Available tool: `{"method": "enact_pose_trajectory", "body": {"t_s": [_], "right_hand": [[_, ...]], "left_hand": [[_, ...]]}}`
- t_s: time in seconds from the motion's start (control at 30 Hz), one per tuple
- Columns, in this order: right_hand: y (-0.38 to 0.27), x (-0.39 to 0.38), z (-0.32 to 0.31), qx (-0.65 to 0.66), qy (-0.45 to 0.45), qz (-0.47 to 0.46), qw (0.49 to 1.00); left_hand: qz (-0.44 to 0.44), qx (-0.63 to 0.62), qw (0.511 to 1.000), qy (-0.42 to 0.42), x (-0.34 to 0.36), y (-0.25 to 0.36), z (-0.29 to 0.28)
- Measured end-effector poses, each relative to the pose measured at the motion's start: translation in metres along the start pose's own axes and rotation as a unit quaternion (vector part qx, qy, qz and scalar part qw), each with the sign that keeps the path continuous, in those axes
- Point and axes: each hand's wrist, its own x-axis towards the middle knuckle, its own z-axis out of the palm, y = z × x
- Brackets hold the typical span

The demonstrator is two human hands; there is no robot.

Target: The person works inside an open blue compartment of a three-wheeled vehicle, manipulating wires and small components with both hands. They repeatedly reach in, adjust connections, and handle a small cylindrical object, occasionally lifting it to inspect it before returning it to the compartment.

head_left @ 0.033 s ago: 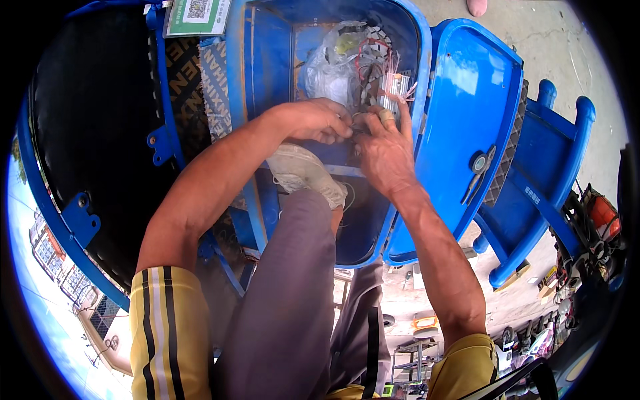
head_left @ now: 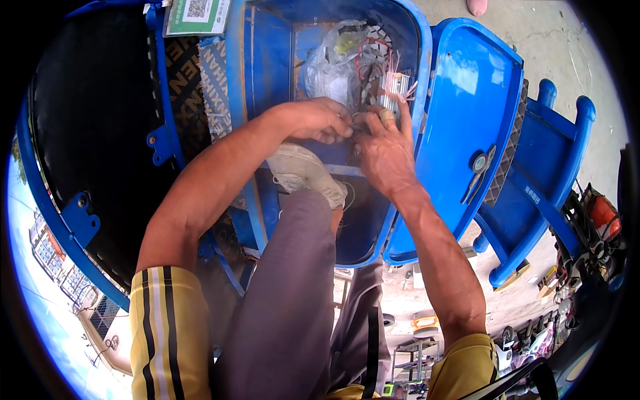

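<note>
While both hands work close together, the wiring (head_left: 368,87) lies just beyond their fingertips, between twelve and one o'clock, inside an open blue box (head_left: 267,53). The left hand (head_left: 320,121) comes in from nine o'clock with its fingers curled and thumb drawn in; the right hand (head_left: 387,150), beige wrap around one finger, bends its fingers down opposite, the index finger extended. Their fingertips nearly meet, but I cannot tell how tightly either closes or whether a wire is pinched there.

Against the wiring, at half past one, sits a silver finned block (head_left: 398,85); at eleven, a clear plastic bag (head_left: 327,75) crowds the same end. A pale shoe (head_left: 300,170) is planted in the box at eight o'clock, taking up room below the left wrist, with the trousered leg (head_left: 283,287) at seven.

Toward three o'clock spreads a glossy blue panel (head_left: 460,113), bearing a black roll (head_left: 478,161) and, at four, a plier-like tool (head_left: 475,187). Farther out stands a blue frame (head_left: 550,147); at nine, a black panel (head_left: 100,147).
</note>
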Motion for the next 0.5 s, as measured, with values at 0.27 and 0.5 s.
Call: {"method": "enact_pose_trajectory", "body": {"t_s": [0.27,0.5], "right_hand": [[0.001,0.000,0.008,-0.001,0.049,0.002,0.999],[0.000,0.000,0.014,-0.025,0.072,0.012,0.997]], "left_hand": [[-0.015,-0.008,1.000,-0.019,0.000,-0.001,-0.004],[-0.002,-0.009,1.000,-0.023,-0.005,-0.001,-0.005]]}}
